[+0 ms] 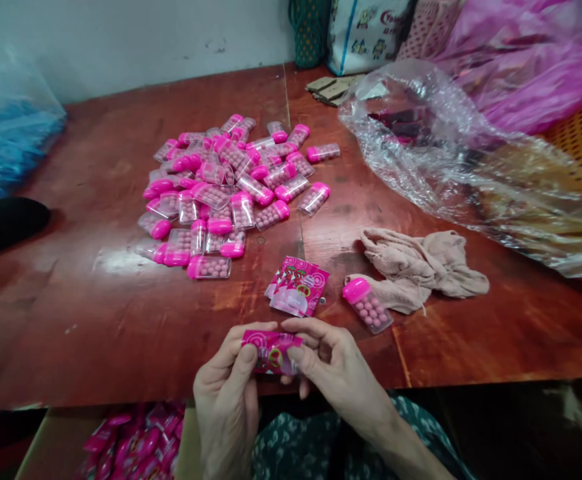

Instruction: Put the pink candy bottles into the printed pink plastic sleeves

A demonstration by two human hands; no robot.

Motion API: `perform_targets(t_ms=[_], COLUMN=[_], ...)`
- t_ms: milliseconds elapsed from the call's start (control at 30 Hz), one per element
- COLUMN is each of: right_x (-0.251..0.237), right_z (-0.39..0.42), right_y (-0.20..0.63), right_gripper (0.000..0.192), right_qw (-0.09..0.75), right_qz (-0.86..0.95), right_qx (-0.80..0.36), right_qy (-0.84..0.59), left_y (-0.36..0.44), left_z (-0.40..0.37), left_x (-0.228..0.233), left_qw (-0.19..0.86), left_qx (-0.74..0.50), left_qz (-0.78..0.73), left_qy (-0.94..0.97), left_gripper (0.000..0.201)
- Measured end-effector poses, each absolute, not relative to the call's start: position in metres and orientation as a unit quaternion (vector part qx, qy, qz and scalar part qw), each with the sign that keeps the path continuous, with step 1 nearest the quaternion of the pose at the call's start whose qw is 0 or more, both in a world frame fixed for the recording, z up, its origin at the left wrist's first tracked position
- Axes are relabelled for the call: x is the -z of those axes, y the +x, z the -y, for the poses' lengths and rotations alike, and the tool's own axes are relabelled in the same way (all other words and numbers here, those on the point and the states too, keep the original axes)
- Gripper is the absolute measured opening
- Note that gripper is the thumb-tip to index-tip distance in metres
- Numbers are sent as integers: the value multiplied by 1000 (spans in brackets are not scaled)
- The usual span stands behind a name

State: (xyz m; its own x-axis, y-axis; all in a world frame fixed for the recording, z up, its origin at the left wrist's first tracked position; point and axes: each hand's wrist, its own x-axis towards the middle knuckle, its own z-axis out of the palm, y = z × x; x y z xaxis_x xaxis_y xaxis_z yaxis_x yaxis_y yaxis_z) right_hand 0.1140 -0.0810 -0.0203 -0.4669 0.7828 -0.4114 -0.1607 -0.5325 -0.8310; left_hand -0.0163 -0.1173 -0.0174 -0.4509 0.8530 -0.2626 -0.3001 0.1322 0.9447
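Both hands are up at the near edge of the table (71, 320), pinching one pink wrapper (272, 351) between them: left hand (228, 393) gripping its left end, right hand (333, 367) clamped on its right end. Its long axis runs side to side, level with that edge. Just beyond the right hand's fingertips lies a single pink-capped candy tube (368, 306), angled away, nearer right than left, with spare wrappers (298, 285) beside it
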Motion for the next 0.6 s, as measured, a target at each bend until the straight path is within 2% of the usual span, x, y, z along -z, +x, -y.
perform_targets(t_ms=[100, 167, 233, 300, 367, 433, 500, 600], right_x=[24, 20, 13, 7, 8, 16, 26, 36], right_z=[80, 81, 81, 80, 78, 77, 76, 74], right_y=[114, 119, 129, 143, 157, 165, 167, 165], right_gripper=[38, 33, 25, 22, 27, 40, 47, 42], right_qw=[261, 239, 246, 304, 360, 348, 291, 265], right_qz=[315, 317, 382, 499, 604, 664, 690, 696], right_qx=[-829, -839, -797, -653, -418, -227, -147, -122], right_qy=[-381, -372, -397, -482, -575, -622, -646, -657], left_y=[-18, -18, -17, -16, -17, -18, -19, -17], left_z=[117, 117, 115, 114, 112, 110, 109, 108], left_x=[17, 16, 15, 15, 15, 16, 16, 14], left_qw=[445, 461, 479, 482, 475, 467, 465, 468], left_qx=[-622, -623, -626, -634, -642, -646, -647, -648], left_qz=[-593, -585, -577, -576, -580, -585, -587, -584], left_qy=[251, 238, 212, 185, 162, 149, 143, 141], left_gripper=[9, 10, 11, 12, 13, 14, 13, 13])
